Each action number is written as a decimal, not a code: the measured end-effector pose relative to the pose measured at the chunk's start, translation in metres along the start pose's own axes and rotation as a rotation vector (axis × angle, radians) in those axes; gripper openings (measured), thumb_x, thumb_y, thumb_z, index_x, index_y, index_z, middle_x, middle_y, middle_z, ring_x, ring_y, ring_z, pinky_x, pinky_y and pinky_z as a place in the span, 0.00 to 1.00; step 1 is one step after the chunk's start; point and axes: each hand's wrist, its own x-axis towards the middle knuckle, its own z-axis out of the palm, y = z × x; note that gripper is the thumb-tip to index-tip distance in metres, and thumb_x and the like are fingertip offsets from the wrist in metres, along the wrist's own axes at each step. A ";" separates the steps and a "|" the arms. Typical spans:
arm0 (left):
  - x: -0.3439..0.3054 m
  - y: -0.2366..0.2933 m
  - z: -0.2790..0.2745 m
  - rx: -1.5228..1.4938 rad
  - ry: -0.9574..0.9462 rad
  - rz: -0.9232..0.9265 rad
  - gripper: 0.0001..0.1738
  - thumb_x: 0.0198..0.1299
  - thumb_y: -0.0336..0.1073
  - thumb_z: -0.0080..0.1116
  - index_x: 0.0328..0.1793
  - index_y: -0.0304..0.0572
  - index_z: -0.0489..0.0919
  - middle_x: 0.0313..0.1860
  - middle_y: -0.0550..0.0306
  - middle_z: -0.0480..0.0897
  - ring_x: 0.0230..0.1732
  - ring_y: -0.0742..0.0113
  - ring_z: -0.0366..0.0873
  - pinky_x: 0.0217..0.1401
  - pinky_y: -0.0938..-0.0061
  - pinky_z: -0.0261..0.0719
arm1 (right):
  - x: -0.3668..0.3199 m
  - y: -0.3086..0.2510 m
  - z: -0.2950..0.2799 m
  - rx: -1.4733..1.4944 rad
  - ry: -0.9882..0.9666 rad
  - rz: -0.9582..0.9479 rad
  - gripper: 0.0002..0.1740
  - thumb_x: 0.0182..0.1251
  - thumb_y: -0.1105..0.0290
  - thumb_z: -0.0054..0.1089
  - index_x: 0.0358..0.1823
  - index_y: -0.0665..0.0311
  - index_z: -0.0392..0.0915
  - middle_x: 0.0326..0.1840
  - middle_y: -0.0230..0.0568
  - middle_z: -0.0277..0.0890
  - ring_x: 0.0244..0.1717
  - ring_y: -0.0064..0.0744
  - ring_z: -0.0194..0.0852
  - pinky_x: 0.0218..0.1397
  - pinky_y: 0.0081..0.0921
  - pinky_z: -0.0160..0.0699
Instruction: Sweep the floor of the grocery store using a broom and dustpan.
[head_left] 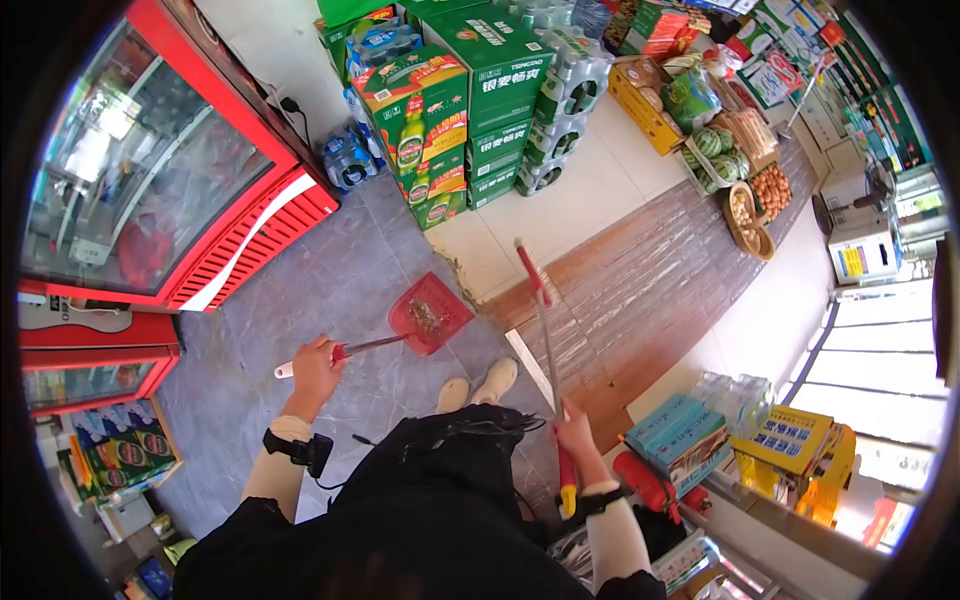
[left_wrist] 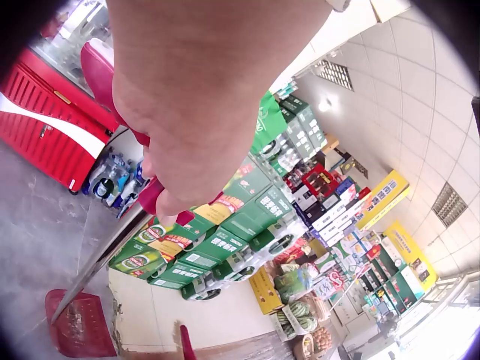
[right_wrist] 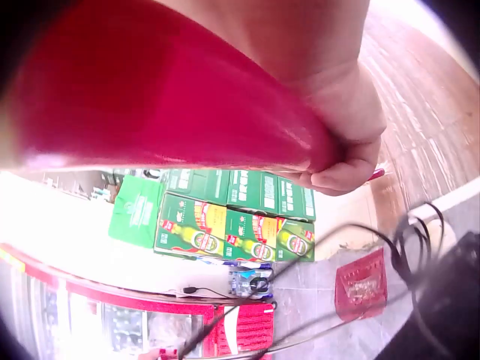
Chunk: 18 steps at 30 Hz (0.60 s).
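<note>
In the head view my left hand (head_left: 315,378) grips the handle of a red long-handled dustpan (head_left: 457,314), its pan at floor level in front of my shoes with loose debris inside. The left wrist view shows my left hand (left_wrist: 187,142) with fingers curled round the handle, above the dustpan (left_wrist: 90,341). My right hand (head_left: 577,435) holds a broom (head_left: 548,345) by its stick, below which a red grip ends in a yellow tip. The red broom head (head_left: 534,275) is over the brown floor strip, right of the pan. Close up, the broom's red grip (right_wrist: 172,97) passes through my right hand (right_wrist: 349,150).
A red glass-door fridge (head_left: 250,230) stands at left. Stacked green beer cartons (head_left: 500,100) rise ahead. Watermelons (head_left: 715,150) and a basket (head_left: 745,225) sit at far right. Nearer right are a blue box (head_left: 680,435) and a yellow box (head_left: 785,435).
</note>
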 end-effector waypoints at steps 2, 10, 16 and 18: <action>0.028 0.012 0.002 0.037 -0.008 -0.034 0.11 0.40 0.33 0.66 0.33 0.46 0.80 0.28 0.60 0.75 0.31 0.57 0.74 0.36 0.65 0.69 | 0.093 -0.012 -0.021 -0.294 0.173 -0.243 0.20 0.50 0.75 0.50 0.49 0.64 0.71 0.20 0.48 0.74 0.19 0.39 0.76 0.22 0.35 0.74; 0.109 0.066 0.009 0.075 -0.069 -0.195 0.10 0.41 0.35 0.66 0.32 0.47 0.80 0.28 0.60 0.76 0.31 0.59 0.75 0.36 0.67 0.69 | 0.309 -0.183 -0.063 -0.674 -0.021 -0.262 0.15 0.54 0.70 0.50 0.40 0.72 0.73 0.30 0.59 0.77 0.35 0.55 0.78 0.36 0.41 0.78; 0.154 0.057 0.009 0.029 -0.047 -0.209 0.09 0.42 0.35 0.65 0.32 0.46 0.81 0.27 0.60 0.76 0.31 0.59 0.75 0.37 0.67 0.69 | 0.281 -0.113 -0.061 -0.627 -0.151 -0.315 0.25 0.51 0.73 0.49 0.54 0.71 0.68 0.43 0.65 0.74 0.45 0.60 0.73 0.46 0.44 0.74; 0.162 0.053 0.007 0.060 -0.058 -0.210 0.08 0.42 0.35 0.64 0.31 0.45 0.80 0.27 0.60 0.75 0.31 0.59 0.75 0.37 0.67 0.69 | 0.261 -0.126 -0.087 -0.433 -0.234 -0.116 0.31 0.49 0.74 0.47 0.60 0.70 0.64 0.45 0.65 0.73 0.48 0.62 0.71 0.51 0.42 0.72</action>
